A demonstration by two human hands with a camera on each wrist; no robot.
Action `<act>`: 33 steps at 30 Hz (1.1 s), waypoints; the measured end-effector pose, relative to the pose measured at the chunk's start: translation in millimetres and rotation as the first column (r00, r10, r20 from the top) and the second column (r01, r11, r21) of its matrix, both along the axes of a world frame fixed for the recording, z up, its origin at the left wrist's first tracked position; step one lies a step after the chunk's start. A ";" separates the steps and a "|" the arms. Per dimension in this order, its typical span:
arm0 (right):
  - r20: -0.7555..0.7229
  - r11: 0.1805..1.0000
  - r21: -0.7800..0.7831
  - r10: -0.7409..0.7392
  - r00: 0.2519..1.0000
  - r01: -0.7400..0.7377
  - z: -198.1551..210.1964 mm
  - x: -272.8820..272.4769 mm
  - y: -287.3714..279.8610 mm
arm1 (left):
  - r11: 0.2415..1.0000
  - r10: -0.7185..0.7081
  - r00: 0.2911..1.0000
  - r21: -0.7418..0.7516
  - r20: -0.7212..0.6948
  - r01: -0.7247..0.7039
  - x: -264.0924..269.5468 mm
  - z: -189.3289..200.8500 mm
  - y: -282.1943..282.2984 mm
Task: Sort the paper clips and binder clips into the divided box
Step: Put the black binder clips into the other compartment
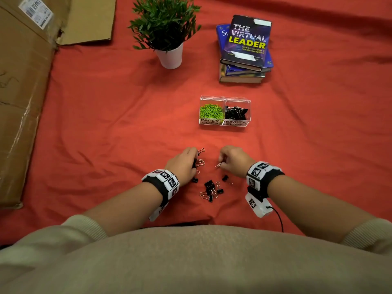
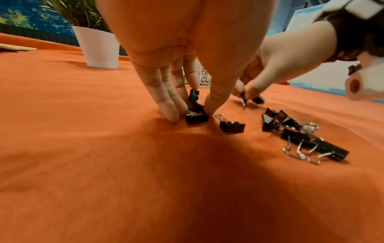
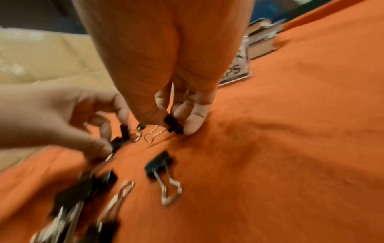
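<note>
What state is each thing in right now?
Left hand: gripping binder clips on the cloth.
Right hand: pinching one binder clip.
Loose clips: lying unsorted between the wrists.
Box: open; green paper clips left, black binder clips right.
Plant: upright.
Books: stacked, closed.

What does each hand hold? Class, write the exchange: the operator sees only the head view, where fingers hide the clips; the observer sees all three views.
Observer: The right hand pinches one black binder clip by its body, wire handle sticking out.
Operator: And the left?
Observer: The left hand has thumb and fingertips round a lower clip on the cloth, with an upper clip against its fingers.
Operator: Any paper clips loose?
Observer: Close up, the loose pile shows only binder clips.
</note>
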State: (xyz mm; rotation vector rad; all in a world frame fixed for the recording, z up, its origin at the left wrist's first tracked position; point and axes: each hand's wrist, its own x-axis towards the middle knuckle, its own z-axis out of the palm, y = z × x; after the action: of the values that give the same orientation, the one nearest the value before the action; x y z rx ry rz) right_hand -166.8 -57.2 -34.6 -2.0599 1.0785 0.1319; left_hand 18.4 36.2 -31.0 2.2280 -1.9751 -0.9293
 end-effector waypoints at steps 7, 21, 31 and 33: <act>0.295 0.801 0.218 -0.598 0.745 0.557 36.2 -3.2 -80.2 | 0.997 -0.073 0.996 -0.006 0.057 0.073 -4.1 1.9 -9.6; -0.016 0.962 -0.250 -0.114 0.993 0.106 25.0 23.2 -59.1 | 0.995 -0.103 0.993 -0.007 0.051 0.103 -7.7 -11.3 -22.8; -0.064 0.989 -0.033 0.141 0.988 -0.144 5.8 5.1 -10.6 | 0.985 0.130 0.990 -0.110 -0.046 -0.134 -8.2 -8.4 -29.9; -0.097 0.959 -0.009 0.281 0.955 -0.283 11.1 -1.0 2.5 | 0.990 0.116 0.993 -0.078 -0.036 -0.119 -10.2 -9.5 -32.9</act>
State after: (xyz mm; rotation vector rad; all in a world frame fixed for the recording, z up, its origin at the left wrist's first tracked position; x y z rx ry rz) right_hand -167.9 -54.6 -23.5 -2.2390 0.8374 0.3665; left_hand 8.2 3.3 -40.5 2.2440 -1.8121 -0.8513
